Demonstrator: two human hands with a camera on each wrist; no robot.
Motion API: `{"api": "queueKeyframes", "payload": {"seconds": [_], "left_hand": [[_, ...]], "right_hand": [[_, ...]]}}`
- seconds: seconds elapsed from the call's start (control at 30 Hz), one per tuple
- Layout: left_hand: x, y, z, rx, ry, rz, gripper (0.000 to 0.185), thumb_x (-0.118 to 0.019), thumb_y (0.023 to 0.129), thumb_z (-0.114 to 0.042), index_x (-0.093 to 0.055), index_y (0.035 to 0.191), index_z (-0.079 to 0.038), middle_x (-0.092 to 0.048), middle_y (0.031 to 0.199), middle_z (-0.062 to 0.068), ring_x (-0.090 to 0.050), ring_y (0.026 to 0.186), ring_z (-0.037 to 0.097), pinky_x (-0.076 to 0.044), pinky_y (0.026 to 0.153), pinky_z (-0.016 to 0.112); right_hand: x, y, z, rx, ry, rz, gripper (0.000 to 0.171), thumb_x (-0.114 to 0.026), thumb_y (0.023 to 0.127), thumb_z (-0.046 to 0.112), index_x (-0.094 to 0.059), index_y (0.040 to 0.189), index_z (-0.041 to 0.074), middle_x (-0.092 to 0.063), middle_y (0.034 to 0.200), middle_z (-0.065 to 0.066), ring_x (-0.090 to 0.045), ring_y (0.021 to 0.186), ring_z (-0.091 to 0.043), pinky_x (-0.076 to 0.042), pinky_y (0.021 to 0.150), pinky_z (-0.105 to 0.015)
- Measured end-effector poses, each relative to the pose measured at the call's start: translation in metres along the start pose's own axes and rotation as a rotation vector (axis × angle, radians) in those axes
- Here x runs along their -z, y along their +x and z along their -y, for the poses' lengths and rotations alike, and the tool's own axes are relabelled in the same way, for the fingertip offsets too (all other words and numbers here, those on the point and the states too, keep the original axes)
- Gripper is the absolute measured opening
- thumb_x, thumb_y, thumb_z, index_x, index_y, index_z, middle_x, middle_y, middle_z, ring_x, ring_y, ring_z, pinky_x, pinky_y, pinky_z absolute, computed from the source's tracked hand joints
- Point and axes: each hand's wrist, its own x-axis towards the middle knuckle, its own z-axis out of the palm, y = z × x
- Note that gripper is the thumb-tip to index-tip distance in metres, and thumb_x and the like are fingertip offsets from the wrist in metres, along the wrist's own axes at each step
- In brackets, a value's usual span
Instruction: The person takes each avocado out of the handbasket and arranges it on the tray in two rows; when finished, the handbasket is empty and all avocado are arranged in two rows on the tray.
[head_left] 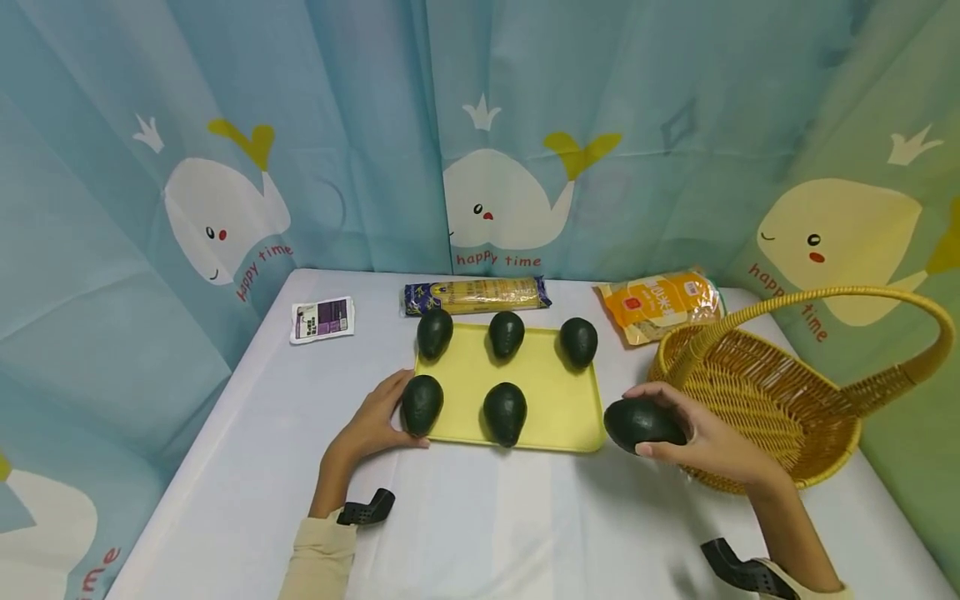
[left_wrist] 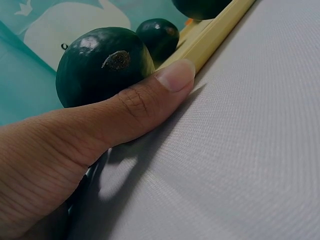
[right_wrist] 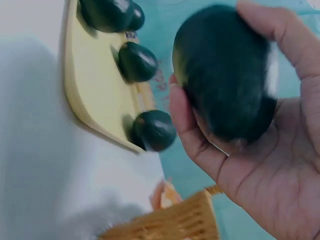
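Above the table beside the tray's right front corner, my right hand (head_left: 701,437) grips a dark green avocado (head_left: 643,423), thumb on one side and fingers on the other. It fills much of the right wrist view. My left hand (head_left: 378,417) holds the left front corner of a yellow tray (head_left: 555,400), its thumb (left_wrist: 150,95) along the front edge. Close above that thumb sits one avocado (head_left: 422,405); another avocado (head_left: 506,414) lies at the front middle. Along the back edge are three more avocados, left (head_left: 435,334), middle (head_left: 506,335) and right (head_left: 578,342).
A wicker basket (head_left: 750,400) with a tall handle stands at the right, partly behind my right hand. Behind the tray lies a long pasta packet (head_left: 476,297). An orange bag (head_left: 663,304) rests at the back right, a small white and purple sachet (head_left: 322,320) at the left.
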Motion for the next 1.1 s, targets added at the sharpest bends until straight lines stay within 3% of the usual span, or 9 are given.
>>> {"api": "queueKeyframes", "payload": {"seconds": [0.17, 0.33, 0.53, 0.7, 0.93, 1.1], "left_hand": [[0.001, 0.001, -0.001, -0.014, 0.004, -0.005, 0.117, -0.094, 0.056, -0.042, -0.036, 0.151, -0.008, -0.036, 0.155, 0.016, -0.031, 0.144, 0.039, -0.028, 0.114, 0.058], [0.002, 0.000, -0.001, -0.020, 0.020, -0.004, 0.116, -0.094, 0.056, -0.041, -0.037, 0.151, -0.006, -0.036, 0.154, 0.017, -0.031, 0.144, 0.038, -0.028, 0.115, 0.057], [0.002, 0.000, -0.001, -0.020, 0.020, 0.000, 0.117, -0.094, 0.057, -0.041, -0.035, 0.151, -0.005, -0.035, 0.155, 0.018, -0.029, 0.144, 0.039, -0.027, 0.115, 0.058], [0.001, 0.000, -0.001, -0.021, 0.016, 0.002, 0.117, -0.094, 0.057, -0.042, -0.035, 0.151, -0.006, -0.034, 0.155, 0.019, -0.030, 0.144, 0.040, -0.028, 0.114, 0.059], [0.001, 0.000, -0.002, -0.024, 0.012, 0.002, 0.117, -0.094, 0.057, -0.041, -0.034, 0.152, -0.006, -0.034, 0.155, 0.019, -0.029, 0.144, 0.039, -0.028, 0.115, 0.058], [0.002, 0.000, -0.002, -0.033, 0.019, -0.002, 0.118, -0.094, 0.057, -0.042, -0.034, 0.152, -0.006, -0.034, 0.155, 0.019, -0.030, 0.144, 0.040, -0.028, 0.114, 0.058]], "right_hand": [[-0.010, 0.010, -0.004, -0.050, 0.023, -0.007, 0.061, -0.073, 0.086, 0.007, -0.043, 0.138, 0.013, -0.047, 0.135, -0.008, -0.052, 0.111, -0.004, -0.046, 0.087, -0.022], [-0.019, 0.020, -0.007, -0.152, 0.046, -0.032, 0.060, -0.070, 0.090, 0.016, -0.043, 0.143, 0.016, -0.047, 0.139, -0.011, -0.054, 0.111, -0.008, -0.049, 0.086, -0.026], [-0.029, 0.034, -0.010, -0.289, 0.095, -0.119, 0.056, -0.066, 0.093, 0.024, -0.046, 0.142, 0.006, -0.055, 0.133, -0.021, -0.057, 0.108, -0.008, -0.050, 0.083, -0.022], [-0.037, 0.047, -0.015, -0.366, 0.061, -0.183, 0.057, -0.065, 0.094, 0.030, -0.047, 0.140, 0.001, -0.060, 0.126, -0.024, -0.058, 0.102, -0.013, -0.050, 0.079, -0.022], [-0.052, 0.059, -0.020, -0.442, 0.033, -0.209, 0.061, -0.067, 0.091, 0.034, -0.046, 0.136, -0.001, -0.059, 0.124, -0.025, -0.058, 0.101, -0.021, -0.047, 0.079, -0.025], [-0.061, 0.066, -0.023, -0.430, -0.088, -0.266, 0.060, -0.069, 0.088, 0.038, -0.049, 0.134, 0.005, -0.057, 0.119, -0.025, -0.055, 0.086, -0.022, -0.046, 0.070, -0.028]]}}
